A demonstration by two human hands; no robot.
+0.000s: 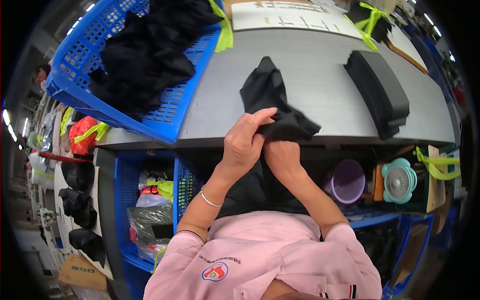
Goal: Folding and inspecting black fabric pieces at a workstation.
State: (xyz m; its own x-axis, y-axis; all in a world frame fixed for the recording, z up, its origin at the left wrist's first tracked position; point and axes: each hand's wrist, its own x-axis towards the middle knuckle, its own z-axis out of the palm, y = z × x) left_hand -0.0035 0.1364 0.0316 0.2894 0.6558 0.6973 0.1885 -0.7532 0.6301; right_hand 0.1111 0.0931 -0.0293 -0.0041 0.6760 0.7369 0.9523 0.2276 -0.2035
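A crumpled black fabric piece (272,102) lies on the near part of the grey table, its pointed end turned away from me and one corner at the table's front edge. My left hand (244,142) is at its near left side, index finger bent over the cloth and thumb below, pinching it. Just to the right, my right hand (283,157) is closed like a fist on the cloth's near edge; its fingertips are hidden. On the right of the table sits a neat stack of black fabric pieces (377,92), away from both hands.
A blue plastic basket (182,112) heaped with black cloth (145,60) stands at the left on the table (320,75). A white board (295,17) lies at the back. Below the table edge are a purple bin (348,181), a turquoise fan (398,181) and a blue crate (131,210) with bagged items.
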